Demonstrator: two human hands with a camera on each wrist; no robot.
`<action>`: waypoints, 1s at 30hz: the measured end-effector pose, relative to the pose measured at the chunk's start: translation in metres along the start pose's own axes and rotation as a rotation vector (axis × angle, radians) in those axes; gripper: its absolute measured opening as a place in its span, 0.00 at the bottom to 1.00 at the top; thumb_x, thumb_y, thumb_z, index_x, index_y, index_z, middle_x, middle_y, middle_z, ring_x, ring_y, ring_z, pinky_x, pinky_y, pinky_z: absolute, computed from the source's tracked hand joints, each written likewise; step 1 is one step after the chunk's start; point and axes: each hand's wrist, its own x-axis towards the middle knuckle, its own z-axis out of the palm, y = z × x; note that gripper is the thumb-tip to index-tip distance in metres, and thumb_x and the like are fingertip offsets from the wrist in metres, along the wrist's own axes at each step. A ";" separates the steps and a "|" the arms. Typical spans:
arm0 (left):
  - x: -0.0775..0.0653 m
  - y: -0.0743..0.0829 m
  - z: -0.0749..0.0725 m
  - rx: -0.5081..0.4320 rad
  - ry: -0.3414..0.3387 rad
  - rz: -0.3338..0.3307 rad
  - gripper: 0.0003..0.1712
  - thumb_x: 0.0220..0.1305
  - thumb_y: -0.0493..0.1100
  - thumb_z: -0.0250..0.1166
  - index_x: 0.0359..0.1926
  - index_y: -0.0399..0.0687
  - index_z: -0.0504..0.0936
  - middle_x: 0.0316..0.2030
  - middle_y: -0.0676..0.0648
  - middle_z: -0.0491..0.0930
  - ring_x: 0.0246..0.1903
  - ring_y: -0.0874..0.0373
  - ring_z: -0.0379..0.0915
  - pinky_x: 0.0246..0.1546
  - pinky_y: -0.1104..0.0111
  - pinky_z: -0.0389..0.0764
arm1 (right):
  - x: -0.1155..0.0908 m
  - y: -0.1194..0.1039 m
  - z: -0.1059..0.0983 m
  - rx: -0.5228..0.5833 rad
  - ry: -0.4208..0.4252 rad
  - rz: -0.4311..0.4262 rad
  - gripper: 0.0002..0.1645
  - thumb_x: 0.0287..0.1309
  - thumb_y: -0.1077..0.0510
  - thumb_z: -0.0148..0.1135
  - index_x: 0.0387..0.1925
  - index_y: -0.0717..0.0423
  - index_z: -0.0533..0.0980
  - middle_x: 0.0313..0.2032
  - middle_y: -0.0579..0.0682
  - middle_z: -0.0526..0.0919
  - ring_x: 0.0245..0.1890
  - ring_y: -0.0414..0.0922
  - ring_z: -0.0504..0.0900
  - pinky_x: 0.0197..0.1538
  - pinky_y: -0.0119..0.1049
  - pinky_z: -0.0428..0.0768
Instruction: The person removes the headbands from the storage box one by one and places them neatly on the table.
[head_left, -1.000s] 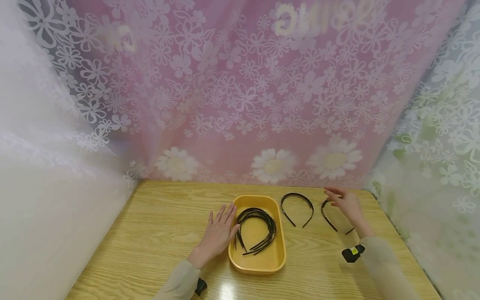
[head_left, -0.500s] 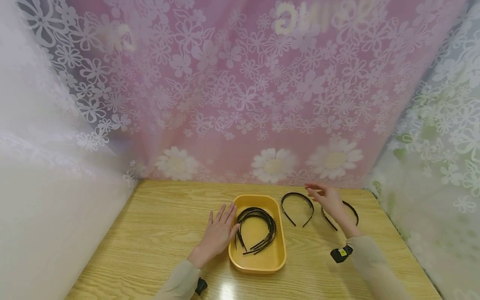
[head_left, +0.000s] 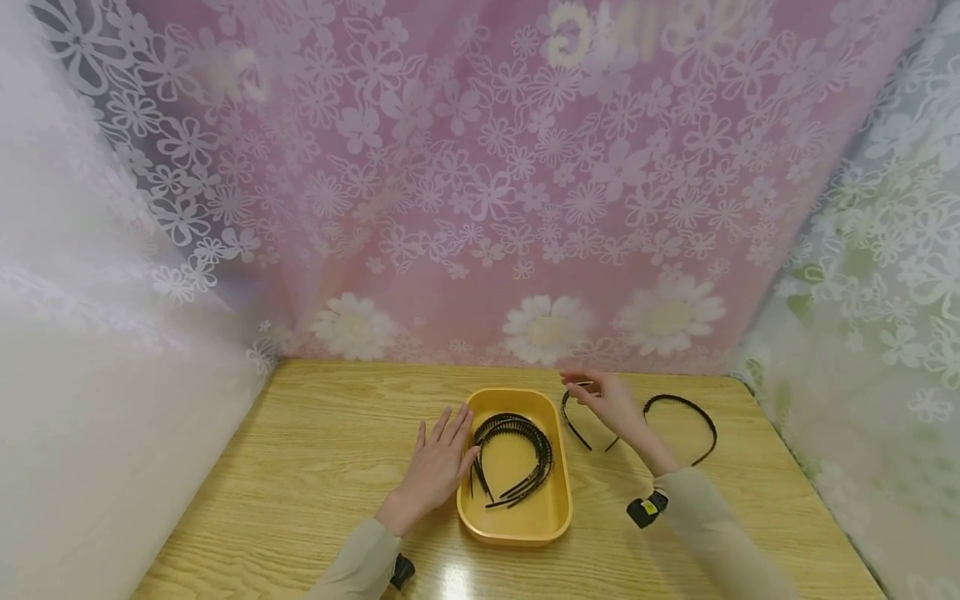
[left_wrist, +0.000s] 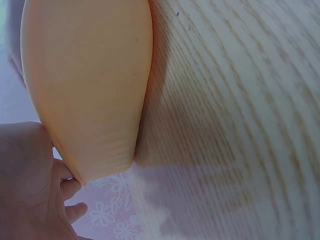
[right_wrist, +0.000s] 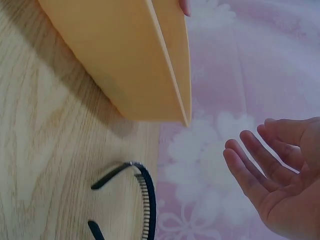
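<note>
Several black toothed headbands (head_left: 545, 467) lie together in a yellow plastic tray (head_left: 517, 533). My left hand (head_left: 435, 473) rests on the tray's left rim with its fingers extended; the left wrist view shows the hand (left_wrist: 27, 180) against the tray's edge (left_wrist: 90, 90). To the right of the tray, my right hand (head_left: 615, 410) is over a headband (head_left: 576, 432) and hides part of it. In the right wrist view this hand (right_wrist: 280, 180) is raised off the table, fingers loosely bent and holding nothing, with a headband (right_wrist: 152, 200) below. Farther right lies another headband (head_left: 708, 417).
The wooden table (head_left: 330, 467) ends at the back against a pink flowered curtain (head_left: 480, 183). Pale sheets hang on the left (head_left: 127, 375) and right (head_left: 877, 400). A small black wrist camera (head_left: 647, 508) is strapped at the right sleeve.
My right hand has moved left, from above the far-right headband to above the one nearer the tray. The left hand, the tray and the headbands have stayed in place.
</note>
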 end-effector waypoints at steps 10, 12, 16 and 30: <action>0.000 0.001 -0.003 0.002 -0.002 -0.011 0.35 0.81 0.53 0.48 0.79 0.42 0.56 0.79 0.43 0.53 0.78 0.40 0.45 0.71 0.33 0.49 | 0.011 -0.011 0.031 -0.082 -0.063 0.027 0.18 0.71 0.56 0.62 0.58 0.56 0.81 0.50 0.57 0.87 0.44 0.54 0.87 0.40 0.44 0.86; 0.000 0.002 -0.003 0.000 -0.006 -0.015 0.35 0.81 0.53 0.48 0.79 0.42 0.56 0.79 0.43 0.53 0.78 0.41 0.45 0.71 0.33 0.49 | 0.014 -0.010 0.037 -0.103 -0.088 0.024 0.17 0.71 0.58 0.62 0.57 0.57 0.82 0.50 0.56 0.87 0.43 0.54 0.87 0.39 0.43 0.86; 0.000 0.002 -0.003 -0.001 -0.010 -0.020 0.35 0.81 0.53 0.49 0.79 0.42 0.56 0.79 0.43 0.53 0.78 0.41 0.45 0.71 0.34 0.49 | 0.017 -0.011 0.048 -0.156 -0.122 0.017 0.16 0.70 0.60 0.63 0.56 0.57 0.83 0.49 0.54 0.87 0.43 0.51 0.87 0.42 0.43 0.86; 0.001 0.002 -0.003 -0.003 -0.010 -0.025 0.35 0.81 0.53 0.48 0.79 0.42 0.57 0.79 0.43 0.53 0.78 0.42 0.44 0.71 0.34 0.49 | 0.024 -0.019 0.070 -0.307 -0.230 -0.001 0.12 0.66 0.65 0.65 0.50 0.61 0.84 0.44 0.55 0.87 0.37 0.49 0.87 0.39 0.40 0.85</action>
